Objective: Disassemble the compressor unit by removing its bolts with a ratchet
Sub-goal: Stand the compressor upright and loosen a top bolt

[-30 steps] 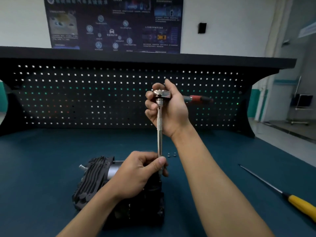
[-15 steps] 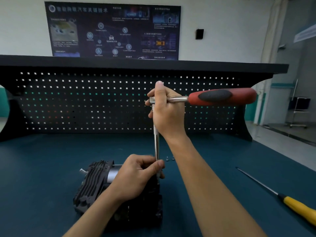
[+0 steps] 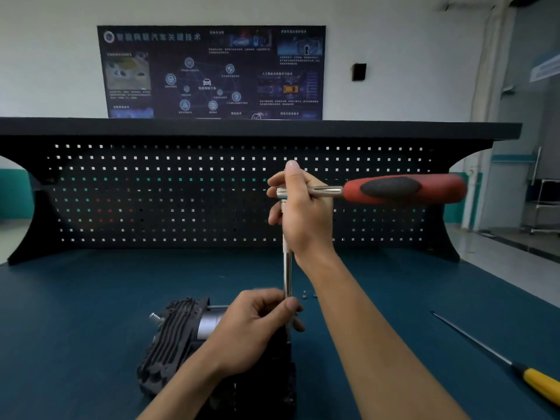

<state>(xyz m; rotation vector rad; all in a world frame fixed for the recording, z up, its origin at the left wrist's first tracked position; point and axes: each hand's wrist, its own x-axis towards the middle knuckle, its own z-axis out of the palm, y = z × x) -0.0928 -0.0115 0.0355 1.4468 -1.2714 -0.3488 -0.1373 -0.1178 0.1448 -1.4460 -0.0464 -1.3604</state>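
Dark teal tabletop (image 3: pixel 91 328), black pegboard back panel (image 3: pixel 181 201) behind it with a shelf on top. Dark blue poster (image 3: pixel 212 71) on the white wall and a small black box (image 3: pixel 359 71) to its right.

Compressor unit (image 3: pixel 169 344) lies on the tabletop near the front edge, left of centre. It has a black finned body, a silver cylinder section (image 3: pixel 209 325) and a small silver stub (image 3: pixel 154 316) at its left end. Its right part is hidden under the left hand.

Ratchet (image 3: pixel 403 189) is held high above the unit, red and black handle pointing right, roughly level. A long chrome extension bar (image 3: pixel 287 274) drops straight down from the ratchet head to the unit; where its tip meets the unit is hidden.

Right hand (image 3: pixel 303 213) is wrapped round the ratchet head and the top of the bar, fingers curled, one digit sticking up above the head.

Left hand (image 3: pixel 257 331) is over the unit, fingers curled, pinching the lower end of the bar between thumb and fingers.

Two small loose bolts (image 3: pixel 304 295) sit on the tabletop just right of the bar, behind the unit. Yellow-handled screwdriver (image 3: pixel 539 386) lies far right on the tabletop, well apart from the unit, thin shaft pointing up-left.
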